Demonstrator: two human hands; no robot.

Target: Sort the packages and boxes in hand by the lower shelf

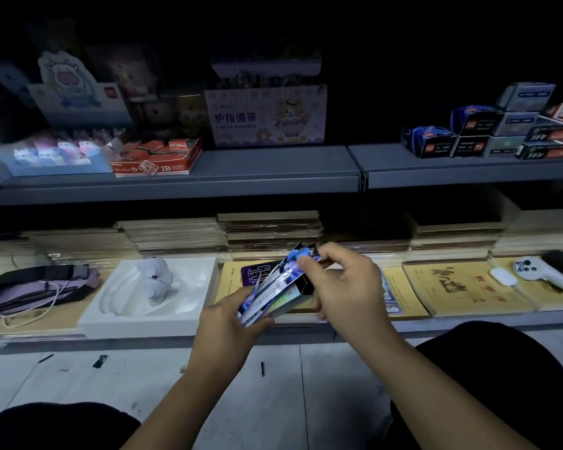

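Across the upper half of the frame runs a grey metal shelf (273, 170); on it stand a red carton marked 2B (156, 159) at left, a pale finger bandage box (267, 116) with a cartoon bear at centre, and stacked dark blue and red small boxes (494, 131) at upper right. Below, flat piles of brown paper-backed books (270, 232) fill the lower shelf. In front of them, from left to right, lie a purple fabric pouch (36, 292) with a white cord, a white moulded tray (150, 295) holding a white controller, yellow booklets (459, 287), and another white controller (540, 271) at the right edge. Just below centre, the glossy small box (273, 293), blue and silver with a shiny printed face and an open dark end flap, is held tilted in the air over the yellow booklets. The left hand (228, 319) comes up from the lower middle and grips the box's lower end, fingers curled round it. The right hand (345, 287) reaches in from the lower right, wrist bent, its thumb and forefinger pinching the box's upper flap, the other fingers curled beneath.
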